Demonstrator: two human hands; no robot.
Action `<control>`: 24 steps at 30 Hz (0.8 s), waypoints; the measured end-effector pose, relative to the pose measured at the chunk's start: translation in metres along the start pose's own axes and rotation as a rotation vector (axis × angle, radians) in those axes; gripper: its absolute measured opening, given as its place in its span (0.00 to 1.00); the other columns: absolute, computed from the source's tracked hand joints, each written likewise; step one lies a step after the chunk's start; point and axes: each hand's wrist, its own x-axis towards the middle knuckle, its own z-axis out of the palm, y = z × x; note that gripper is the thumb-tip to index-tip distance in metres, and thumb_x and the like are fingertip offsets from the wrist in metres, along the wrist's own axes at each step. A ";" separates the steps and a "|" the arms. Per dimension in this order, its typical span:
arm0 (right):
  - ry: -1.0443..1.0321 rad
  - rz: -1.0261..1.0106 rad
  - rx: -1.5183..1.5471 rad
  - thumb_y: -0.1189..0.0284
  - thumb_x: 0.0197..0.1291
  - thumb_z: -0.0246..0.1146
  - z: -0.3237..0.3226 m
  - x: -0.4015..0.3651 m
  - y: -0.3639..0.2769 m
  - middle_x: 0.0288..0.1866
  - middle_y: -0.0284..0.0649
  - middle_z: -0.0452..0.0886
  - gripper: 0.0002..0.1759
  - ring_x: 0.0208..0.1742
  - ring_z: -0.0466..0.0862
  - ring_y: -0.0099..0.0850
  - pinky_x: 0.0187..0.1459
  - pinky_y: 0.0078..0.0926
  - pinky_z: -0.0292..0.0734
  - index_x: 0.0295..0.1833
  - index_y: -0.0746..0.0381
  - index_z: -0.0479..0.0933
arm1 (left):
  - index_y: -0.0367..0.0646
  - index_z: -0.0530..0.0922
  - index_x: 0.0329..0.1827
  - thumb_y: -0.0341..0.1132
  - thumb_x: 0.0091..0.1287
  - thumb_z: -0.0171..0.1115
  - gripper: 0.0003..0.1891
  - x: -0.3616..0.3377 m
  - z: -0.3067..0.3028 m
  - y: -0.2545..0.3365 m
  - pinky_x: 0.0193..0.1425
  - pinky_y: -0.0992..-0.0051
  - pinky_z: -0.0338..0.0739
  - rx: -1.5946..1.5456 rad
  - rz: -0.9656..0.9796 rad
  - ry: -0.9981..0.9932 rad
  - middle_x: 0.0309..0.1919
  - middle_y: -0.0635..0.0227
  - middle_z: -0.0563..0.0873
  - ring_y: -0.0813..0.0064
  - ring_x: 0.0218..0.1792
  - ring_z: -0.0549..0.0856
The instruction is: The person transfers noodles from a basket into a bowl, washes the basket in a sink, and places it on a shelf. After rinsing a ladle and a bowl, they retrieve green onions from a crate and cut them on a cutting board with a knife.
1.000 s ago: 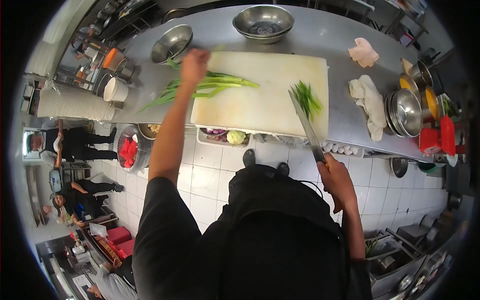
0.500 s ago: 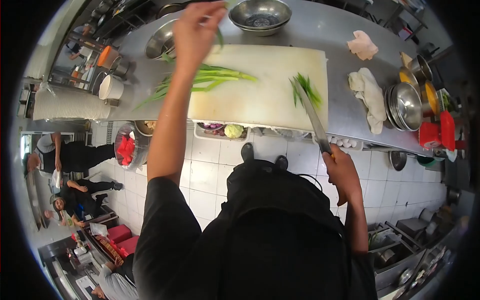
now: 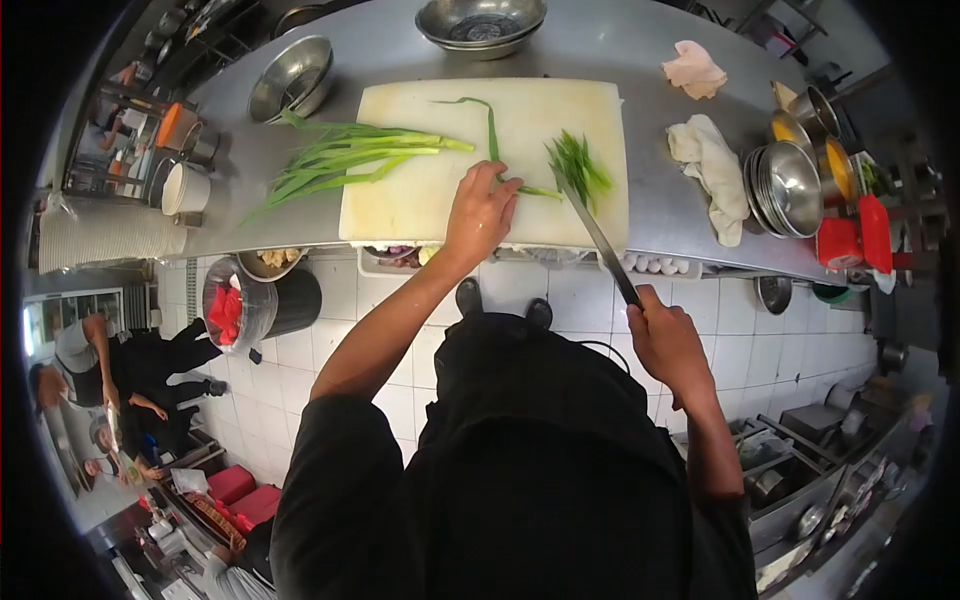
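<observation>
My left hand (image 3: pixel 480 213) is closed on a green onion stalk (image 3: pixel 492 130), low over the white cutting board (image 3: pixel 410 215). The stalk's leaf bends away toward the far edge, and its cut end points right at the blade. My right hand (image 3: pixel 668 340) grips the handle of a long knife (image 3: pixel 604 245), whose tip rests on the board beside a pile of cut green onion pieces (image 3: pixel 578 170). A bunch of long green onions (image 3: pixel 370 150) lies across the board's left edge, leaves hanging over onto the steel counter.
Metal bowls (image 3: pixel 480 22) stand behind the board, another bowl (image 3: pixel 290 78) at the far left. White cloth (image 3: pixel 712 175) and stacked bowls (image 3: pixel 790 195) are on the right. A lined bin (image 3: pixel 245 305) stands on the floor at left. Other people (image 3: pixel 130 350) are farther left.
My left hand has come down from above the far edge to the board, bringing the green onion stalk near the knife. My right hand still holds the knife by the cut pieces.
</observation>
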 end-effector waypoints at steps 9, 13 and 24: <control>-0.055 0.057 -0.036 0.69 0.67 0.53 -0.006 0.007 -0.005 0.24 0.57 0.79 0.11 0.32 0.80 0.59 0.37 0.56 0.73 0.49 0.64 0.70 | 0.43 0.84 0.44 0.22 0.54 0.65 0.14 0.015 0.019 -0.026 0.52 0.65 0.78 -0.042 -0.006 -0.165 0.48 0.58 0.79 0.56 0.48 0.80; -0.028 0.039 -0.058 0.69 0.67 0.53 0.002 0.003 0.001 0.23 0.57 0.79 0.11 0.31 0.80 0.60 0.36 0.57 0.73 0.49 0.63 0.70 | 0.42 0.85 0.43 0.22 0.54 0.64 0.13 0.030 0.028 -0.031 0.53 0.65 0.78 -0.004 0.067 -0.060 0.46 0.58 0.81 0.57 0.47 0.81; 0.009 -0.035 -0.159 0.69 0.66 0.53 0.003 0.009 -0.006 0.24 0.57 0.79 0.09 0.30 0.79 0.59 0.36 0.58 0.71 0.47 0.63 0.68 | 0.37 0.85 0.39 0.22 0.55 0.65 0.09 0.020 0.033 -0.019 0.50 0.65 0.78 -0.051 0.067 -0.010 0.43 0.59 0.83 0.58 0.45 0.82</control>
